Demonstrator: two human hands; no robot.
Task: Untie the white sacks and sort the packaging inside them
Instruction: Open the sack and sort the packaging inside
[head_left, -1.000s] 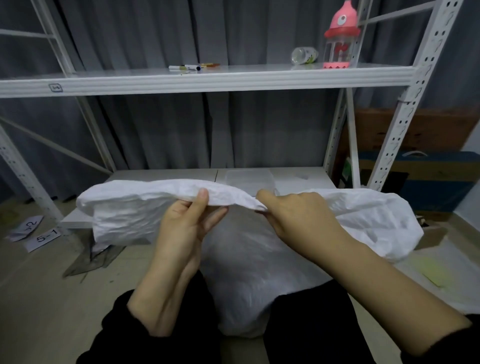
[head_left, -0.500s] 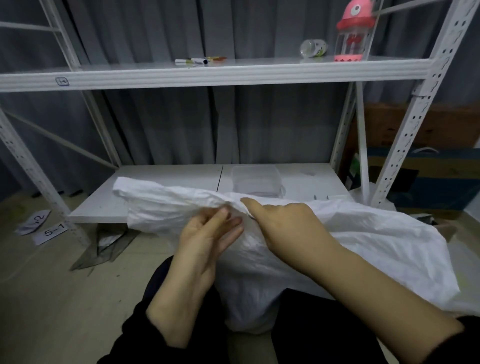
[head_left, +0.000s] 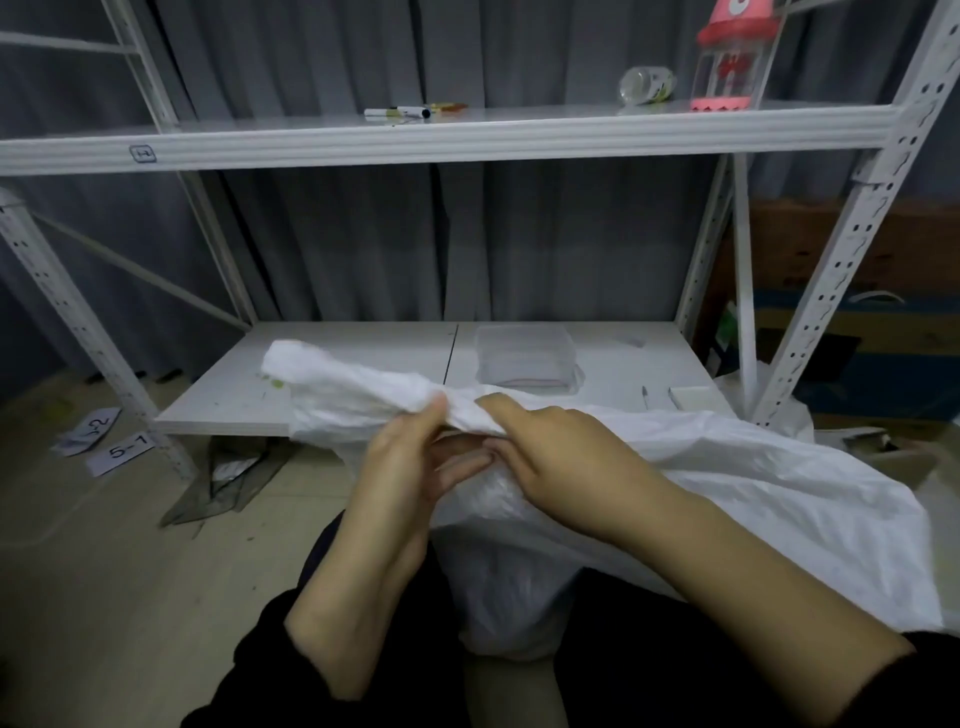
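White sack (head_left: 779, 499) sits between a person's dark-clad legs, in front of a white rack's lower shelf (head_left: 353, 358). The left hand (head_left: 400, 467) pinches the sack's bunched, twisted top between thumb and fingers. The right hand (head_left: 566, 452) curls its fingers round the same fold just beside it, both grips closed on the fabric. A clear plastic box (head_left: 524, 353) rests on the lower shelf behind, and a pink bottle (head_left: 727, 57) stands on the upper shelf (head_left: 467, 140).
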